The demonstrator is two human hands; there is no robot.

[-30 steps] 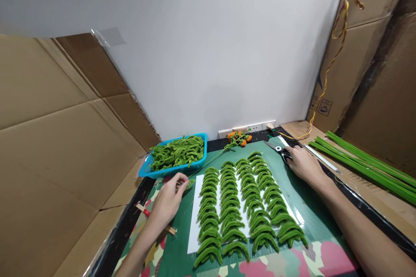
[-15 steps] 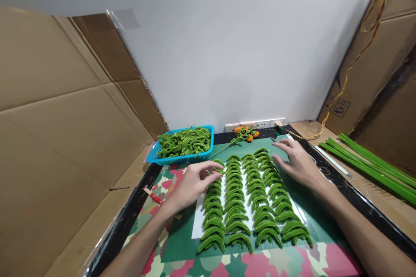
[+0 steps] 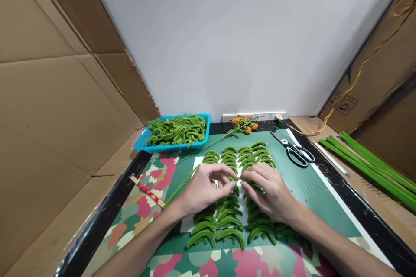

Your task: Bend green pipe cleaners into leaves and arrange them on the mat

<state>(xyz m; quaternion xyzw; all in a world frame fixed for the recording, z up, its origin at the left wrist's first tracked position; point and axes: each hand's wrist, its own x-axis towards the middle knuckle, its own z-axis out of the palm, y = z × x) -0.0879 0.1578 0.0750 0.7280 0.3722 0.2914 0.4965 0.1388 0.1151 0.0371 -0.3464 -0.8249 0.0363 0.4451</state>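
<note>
Nearest, a camouflage-like patterned sheet (image 3: 240, 262) in pink, cream and green covers the front of the tabletop (image 3: 110, 207), whose black border runs along both sides. On it lies a plain green mat (image 3: 321, 188), and on that a white sheet (image 3: 187, 224). Fuzzy green curved pieces (image 3: 230, 213) stand in four columns over the white sheet, the nearest ones reaching past its front edge onto the green mat.

Over the middle of these columns the left hand (image 3: 208, 185) and the right hand (image 3: 270, 187) come together, thumb and fingers of each curled toward a pinch, fingertips close to the other's. A small green bit shows between them; I cannot tell whether either hand grips it or it lies beneath. A thin green stem (image 3: 178, 190) slants out beside the left wrist, near a wooden stick with a red wrapper (image 3: 147, 192).

Farther right, black-handled scissors (image 3: 297, 154) lie with blades slightly apart, pointing away. Beyond the right border, a white pointed tool (image 3: 331, 159) and long green rods (image 3: 370, 168) rest on cardboard.

At the back, a blue basket (image 3: 152, 149) holds a heap of green fuzzy pieces, and an orange-flowered spray (image 3: 246, 126) lies before the white wall (image 3: 227, 52).
</note>
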